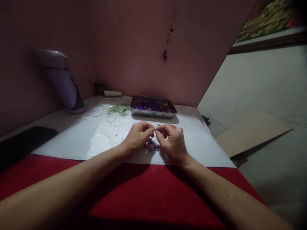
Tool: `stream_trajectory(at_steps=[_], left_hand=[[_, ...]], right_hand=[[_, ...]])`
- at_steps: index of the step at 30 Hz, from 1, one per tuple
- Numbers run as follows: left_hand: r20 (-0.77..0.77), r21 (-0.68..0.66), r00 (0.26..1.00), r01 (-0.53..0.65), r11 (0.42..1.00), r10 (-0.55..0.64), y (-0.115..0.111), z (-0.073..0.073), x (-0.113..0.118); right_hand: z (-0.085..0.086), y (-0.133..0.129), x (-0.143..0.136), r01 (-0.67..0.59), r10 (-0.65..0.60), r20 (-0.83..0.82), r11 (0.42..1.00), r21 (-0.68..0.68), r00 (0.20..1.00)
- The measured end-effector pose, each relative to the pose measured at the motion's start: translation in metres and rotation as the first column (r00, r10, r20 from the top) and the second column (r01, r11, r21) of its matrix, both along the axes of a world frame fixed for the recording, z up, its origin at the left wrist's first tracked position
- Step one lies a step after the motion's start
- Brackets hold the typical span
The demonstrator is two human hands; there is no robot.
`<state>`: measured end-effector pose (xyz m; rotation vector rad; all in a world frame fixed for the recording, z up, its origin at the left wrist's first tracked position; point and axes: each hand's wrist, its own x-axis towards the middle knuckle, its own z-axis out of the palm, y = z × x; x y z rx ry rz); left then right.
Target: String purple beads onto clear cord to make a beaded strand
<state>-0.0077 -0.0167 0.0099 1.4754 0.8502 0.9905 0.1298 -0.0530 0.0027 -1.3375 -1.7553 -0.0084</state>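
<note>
My left hand (pixel 139 135) and my right hand (pixel 172 140) meet fingertip to fingertip over the white sheet, both closed in a pinch. Whatever lies between the fingertips is too small to make out. Just below them hangs or rests a cluster of purple and clear beads (pixel 151 146), partly hidden by the left fingers. A larger round purple bead (pixel 156 148) shows at its right side. Behind my right hand lies a red-handled tool (pixel 178 128) with a pointed metal tip, mostly covered by the hand.
A metal tray (pixel 153 113) of purple beads stands at the back, beside tangled green thread (pixel 118 109). Loose beads (pixel 116 134) dot the white sheet (pixel 201 147). At left are a purple bottle (pixel 63 83) and a dark flat object (pixel 26 140). A beaded strand (pixel 165 54) hangs against the wall.
</note>
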Motion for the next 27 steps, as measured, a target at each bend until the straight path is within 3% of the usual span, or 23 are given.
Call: stream_trajectory(at_steps=[7,16,27], left_hand=[[0.040,-0.063,0.999,-0.007,0.998,0.009,-0.0029,0.0038,0.0005],[0.141,-0.130,0.990,0.021,0.991,-0.002,-0.0039,0.0015,0.0004],[0.092,-0.158,0.996,-0.007,0.987,0.021,-0.0031,0.0028,-0.0006]], right_hand=[[-0.0023,0.0019,0.0010,0.047,-0.052,0.096,0.998,0.045,0.994],[-0.0020,0.0023,0.0016,0.050,-0.053,0.099,0.998,0.034,0.994],[-0.0034,0.0017,0.0014,0.027,-0.033,0.119,0.998,0.050,0.992]])
